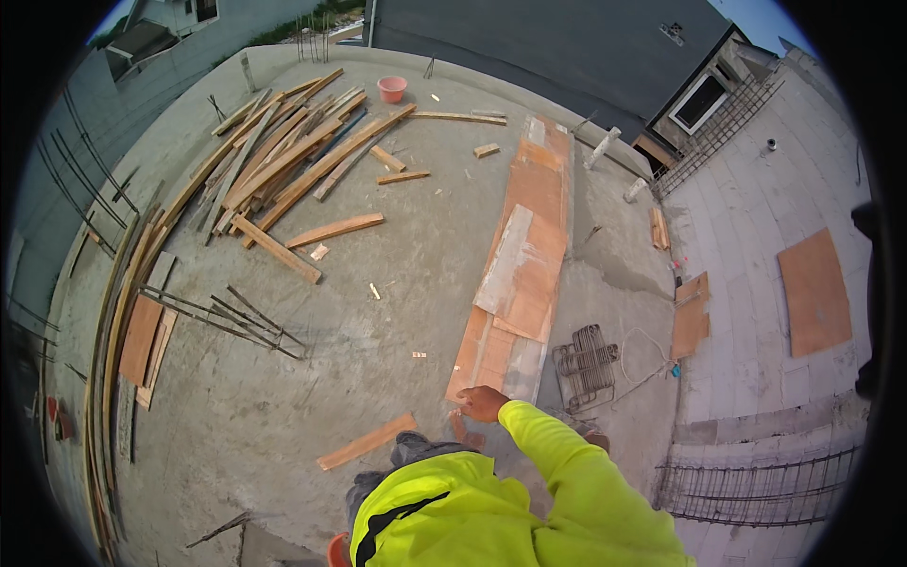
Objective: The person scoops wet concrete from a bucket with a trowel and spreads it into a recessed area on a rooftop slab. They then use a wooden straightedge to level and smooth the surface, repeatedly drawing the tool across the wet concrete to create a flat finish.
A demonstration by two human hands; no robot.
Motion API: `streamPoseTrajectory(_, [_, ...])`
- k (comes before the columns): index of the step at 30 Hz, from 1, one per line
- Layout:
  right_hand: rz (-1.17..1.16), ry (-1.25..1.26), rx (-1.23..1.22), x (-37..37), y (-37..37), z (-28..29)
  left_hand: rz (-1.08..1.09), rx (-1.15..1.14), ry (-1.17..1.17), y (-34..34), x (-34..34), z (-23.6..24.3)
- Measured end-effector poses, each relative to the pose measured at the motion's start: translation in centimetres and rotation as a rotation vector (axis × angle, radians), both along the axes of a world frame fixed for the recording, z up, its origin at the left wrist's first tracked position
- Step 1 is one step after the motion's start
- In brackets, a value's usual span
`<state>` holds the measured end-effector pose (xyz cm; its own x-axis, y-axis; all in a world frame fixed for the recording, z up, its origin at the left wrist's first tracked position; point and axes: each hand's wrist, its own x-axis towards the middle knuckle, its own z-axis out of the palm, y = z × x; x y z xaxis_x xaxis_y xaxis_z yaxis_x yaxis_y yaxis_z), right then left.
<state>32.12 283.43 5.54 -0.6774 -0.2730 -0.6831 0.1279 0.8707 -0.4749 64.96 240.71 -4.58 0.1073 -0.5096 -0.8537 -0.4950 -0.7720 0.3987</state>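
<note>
You are reaching your right hand [484, 403] to the near end of the long orange-brown panels [537, 255], which are stretching away ahead of it; I cannot tell whether its fingers are pinching the edge or just resting there. A plank [368, 441] is lying to the hand's left, bent steel bars [588, 359] are sitting to its right, and a timber pile [293, 161] is sprawling far ahead, leftward.

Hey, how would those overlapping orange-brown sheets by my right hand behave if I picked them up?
The sheets look thin for their length, so they would likely flex if lifted by one end, near your right hand. They may slide apart, since they overlap with uneven edges. Rolling seems unlikely because they lie flat.
</note>
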Motion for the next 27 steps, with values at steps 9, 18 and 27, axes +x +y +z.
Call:
streamPoseTrajectory(9, [0.189,-0.151,0.060,7.1,-8.8,0.3,0.129,-0.017,-0.013,-8.0,3.7,-0.1])
streamPoseTrajectory(18, [0.176,-0.388,-0.107,9.5,-16.4,0.4,0.448,-0.137,-0.050,-16.6,11.2,0.4])
streamPoseTrajectory(27, [0.454,-0.200,0.086,2.3,-21.5,-3.7,0.758,-0.214,0.009,-19.3,15.3,1.1])
